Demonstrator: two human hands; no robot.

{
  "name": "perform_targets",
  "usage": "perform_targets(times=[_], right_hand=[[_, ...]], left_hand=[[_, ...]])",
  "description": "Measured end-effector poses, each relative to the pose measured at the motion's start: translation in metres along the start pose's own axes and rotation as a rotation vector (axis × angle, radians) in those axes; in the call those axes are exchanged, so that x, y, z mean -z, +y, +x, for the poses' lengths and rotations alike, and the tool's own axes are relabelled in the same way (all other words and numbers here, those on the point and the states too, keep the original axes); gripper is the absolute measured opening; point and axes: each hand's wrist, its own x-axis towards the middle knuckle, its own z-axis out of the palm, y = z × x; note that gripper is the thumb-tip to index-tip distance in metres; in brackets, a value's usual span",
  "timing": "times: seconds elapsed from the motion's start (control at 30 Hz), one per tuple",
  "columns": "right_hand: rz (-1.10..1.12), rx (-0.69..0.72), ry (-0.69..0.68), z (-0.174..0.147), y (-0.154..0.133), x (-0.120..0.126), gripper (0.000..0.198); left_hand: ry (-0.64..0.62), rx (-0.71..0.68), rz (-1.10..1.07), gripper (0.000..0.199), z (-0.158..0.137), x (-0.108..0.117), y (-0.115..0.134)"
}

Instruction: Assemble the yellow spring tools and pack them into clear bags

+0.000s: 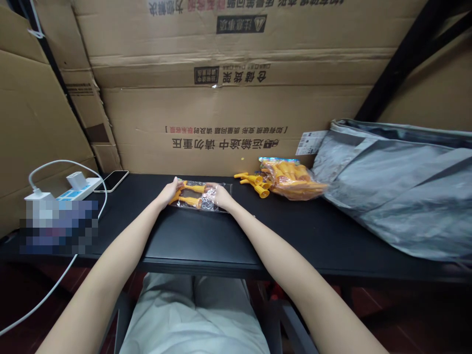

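Note:
Between my hands is a clear plastic bag (pixel 206 202) with two orange-yellow, flared plastic pieces (pixel 191 202) inside. My left hand (pixel 172 191) grips the bag's left end, fingers closed around it near the narrow ends of the pieces. At the bag's right end, my right hand (pixel 220 195) is closed on the film; some of its fingers are hidden. The bag is held just over the black table (pixel 199 241). Off to the right lie several loose orange-yellow pieces (pixel 258 183), beside a fuller clear bag of the same pieces (pixel 291 179).
A large grey bag (pixel 401 191) takes up the table's right side. On the left are a phone (pixel 111 181), a power strip (pixel 81 191) with chargers, and a white cable (pixel 66 162). Cardboard sheets (pixel 228 108) with printing stand behind the table.

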Motion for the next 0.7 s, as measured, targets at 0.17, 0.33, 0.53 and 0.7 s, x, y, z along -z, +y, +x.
perform_targets(times=[0.17, 0.33, 0.53, 0.7], right_hand=[[0.176, -0.039, -0.036, 0.0, -0.005, 0.0, 0.041], [0.071, -0.085, 0.072, -0.004, -0.014, 0.005, 0.027], [0.227, -0.043, -0.319, -0.009, -0.024, 0.016, 0.021], [0.263, -0.007, -0.371, -0.012, -0.029, 0.015, 0.033]], left_hand=[[-0.01, 0.009, 0.004, 0.071, 0.001, 0.0, 0.0], [0.029, 0.019, -0.069, 0.069, 0.002, 0.003, -0.002], [0.127, 0.025, -0.104, 0.075, 0.009, 0.013, -0.01], [0.125, 0.048, -0.11, 0.071, 0.01, 0.012, -0.014]])
